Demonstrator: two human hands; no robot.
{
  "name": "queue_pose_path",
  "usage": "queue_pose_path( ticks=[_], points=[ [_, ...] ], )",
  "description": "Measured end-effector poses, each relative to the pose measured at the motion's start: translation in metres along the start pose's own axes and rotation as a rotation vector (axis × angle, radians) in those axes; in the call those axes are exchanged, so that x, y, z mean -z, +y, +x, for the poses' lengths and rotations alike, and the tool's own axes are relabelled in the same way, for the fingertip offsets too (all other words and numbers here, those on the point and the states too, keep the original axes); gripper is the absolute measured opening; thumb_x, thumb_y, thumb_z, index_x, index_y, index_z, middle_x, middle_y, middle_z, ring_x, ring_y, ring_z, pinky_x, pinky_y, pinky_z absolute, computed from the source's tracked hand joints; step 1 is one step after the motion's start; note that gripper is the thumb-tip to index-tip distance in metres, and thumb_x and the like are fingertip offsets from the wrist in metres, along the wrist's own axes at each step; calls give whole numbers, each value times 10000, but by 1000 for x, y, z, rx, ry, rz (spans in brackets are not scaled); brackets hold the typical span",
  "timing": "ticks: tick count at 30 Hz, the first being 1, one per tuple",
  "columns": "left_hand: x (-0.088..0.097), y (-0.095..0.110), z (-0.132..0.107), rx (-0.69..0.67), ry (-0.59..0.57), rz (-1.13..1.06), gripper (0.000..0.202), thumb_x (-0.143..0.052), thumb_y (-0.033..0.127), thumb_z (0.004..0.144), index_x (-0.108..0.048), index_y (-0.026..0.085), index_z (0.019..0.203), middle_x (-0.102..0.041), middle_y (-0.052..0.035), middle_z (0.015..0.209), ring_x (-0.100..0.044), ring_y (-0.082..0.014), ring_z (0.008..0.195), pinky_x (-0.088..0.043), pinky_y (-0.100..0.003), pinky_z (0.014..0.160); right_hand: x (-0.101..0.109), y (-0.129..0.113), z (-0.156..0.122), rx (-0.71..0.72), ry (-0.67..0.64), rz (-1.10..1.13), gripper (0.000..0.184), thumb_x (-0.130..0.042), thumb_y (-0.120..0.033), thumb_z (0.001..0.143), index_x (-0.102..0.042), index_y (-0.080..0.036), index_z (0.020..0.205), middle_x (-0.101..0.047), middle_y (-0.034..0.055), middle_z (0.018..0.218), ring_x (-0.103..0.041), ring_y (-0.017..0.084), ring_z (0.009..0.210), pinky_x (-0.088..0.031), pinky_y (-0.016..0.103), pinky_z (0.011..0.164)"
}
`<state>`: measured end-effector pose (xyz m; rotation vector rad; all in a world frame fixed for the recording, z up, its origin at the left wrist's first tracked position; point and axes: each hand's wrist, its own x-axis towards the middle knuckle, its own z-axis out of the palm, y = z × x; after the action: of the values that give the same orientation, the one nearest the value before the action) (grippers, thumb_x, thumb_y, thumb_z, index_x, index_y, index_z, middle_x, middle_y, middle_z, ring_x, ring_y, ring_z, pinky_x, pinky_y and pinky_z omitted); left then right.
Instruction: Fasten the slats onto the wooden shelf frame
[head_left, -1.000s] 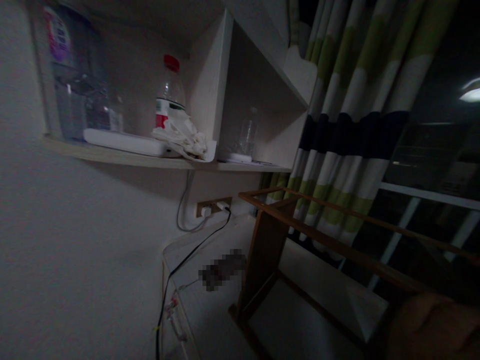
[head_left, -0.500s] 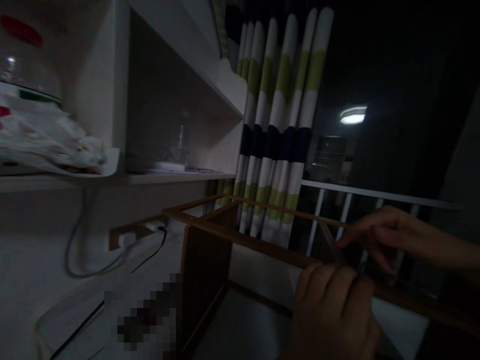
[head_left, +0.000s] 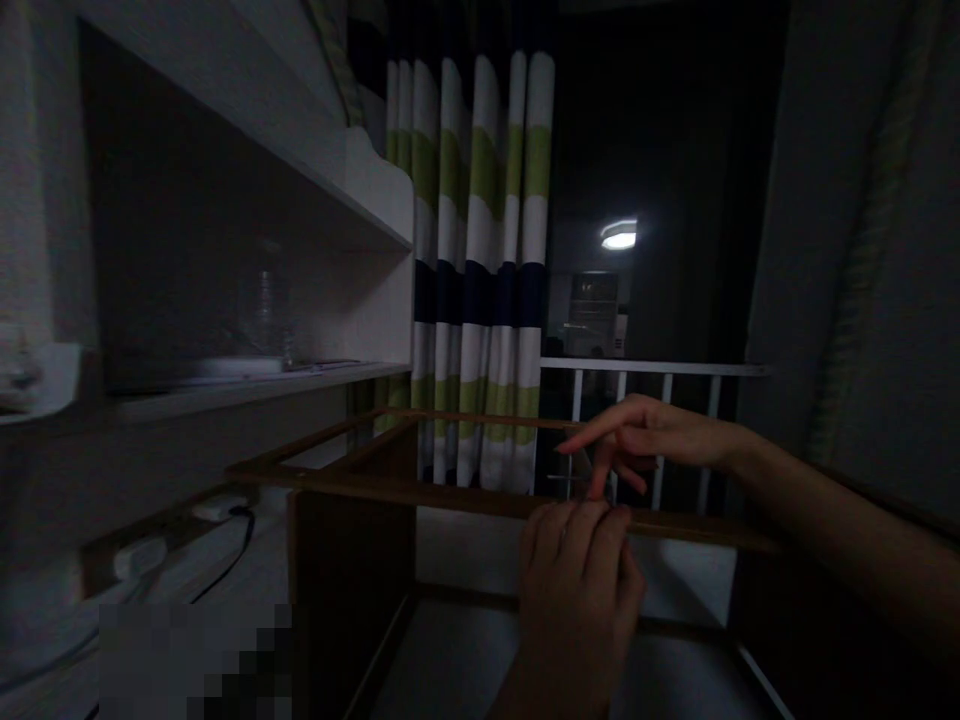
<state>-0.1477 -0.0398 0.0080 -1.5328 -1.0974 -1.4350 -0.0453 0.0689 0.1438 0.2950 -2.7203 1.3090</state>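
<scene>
Clasping the wooden rail (head_left: 450, 495), the left hand (head_left: 577, 575) needs firmness; the right hand (head_left: 651, 436) splays its fingers above, any hold unclear.

Striped curtain (head_left: 480, 230) nr wht shelf (head_left: 379, 310)

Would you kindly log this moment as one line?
left hand: on wooden frame; right hand: near left hand, contact unclear; striped curtain: beyond frame
</scene>
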Motion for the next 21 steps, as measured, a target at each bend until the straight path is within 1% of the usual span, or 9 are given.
queue_pose_path(
  ticks=[3,5,7,10,12,14,16,18,21],
  points=[
    [5,2,4,8,-58,12,198,-527,117,776,-577,162,962,-591,2,967,-487,-149,914,-331,-317,880,0,-1,-2,2,27,-14,515,-487,-513,888,-504,-111,1210,-608,148,935,-501,73,524,-275,149,415],
    [7,3,7,2,-66,22,189,-542,122,763,-577,164,943,-596,1,951,-494,-153,898,-342,-321,868,-5,-3,-5,15,89,-19,515,-496,-518,879,-511,-119,1203,-597,146,979,-506,71,532,-276,144,406],
    [9,3,8,-4,-81,35,189,-561,135,749,-578,169,935,-601,1,949,-502,-162,896,-348,-327,856,-12,-5,-9,-12,228,-78,518,-506,-535,859,-536,-126,1176,-589,133,1010,-522,79,568,-295,138,403],
    [10,2,7,-8,-114,59,214,-578,157,739,-576,181,952,-605,3,973,-501,-174,914,-348,-335,852,-23,-5,-19,-112,476,-219,496,-538,-528,829,-582,-118,1104,-595,100,995,-544,101,657,-338,129,416],
    [9,2,6,-12,-122,79,225,-578,172,742,-574,185,967,-605,2,983,-496,-178,922,-347,-335,857,-30,-2,-28,-166,579,-262,437,-554,-489,832,-604,-115,1052,-604,80,960,-541,102,679,-350,121,417],
    [9,3,6,-19,-121,97,228,-570,185,749,-571,184,977,-602,-3,993,-488,-184,932,-344,-336,861,-36,1,-36,-212,637,-275,355,-551,-422,855,-618,-108,1007,-614,69,906,-537,98,661,-358,119,412],
    [10,4,5,-24,-134,107,228,-560,197,756,-568,187,984,-596,-7,1005,-482,-191,947,-337,-342,869,-40,4,-41,-245,702,-291,282,-505,-345,900,-615,-104,996,-617,61,884,-534,90,647,-365,119,416],
    [10,5,6,-19,-161,112,225,-546,209,768,-564,194,991,-590,-7,1017,-477,-196,958,-327,-349,881,-43,5,-42,-263,765,-309,253,-458,-295,931,-607,-102,995,-617,57,878,-533,80,637,-366,115,424],
    [12,5,6,-16,-190,123,222,-535,223,775,-561,200,995,-586,-8,1013,-470,-203,960,-322,-353,882,-43,6,-38,-319,774,-335,240,-500,-277,916,-630,-78,891,-619,55,783,-524,74,574,-339,119,406]
  ],
)
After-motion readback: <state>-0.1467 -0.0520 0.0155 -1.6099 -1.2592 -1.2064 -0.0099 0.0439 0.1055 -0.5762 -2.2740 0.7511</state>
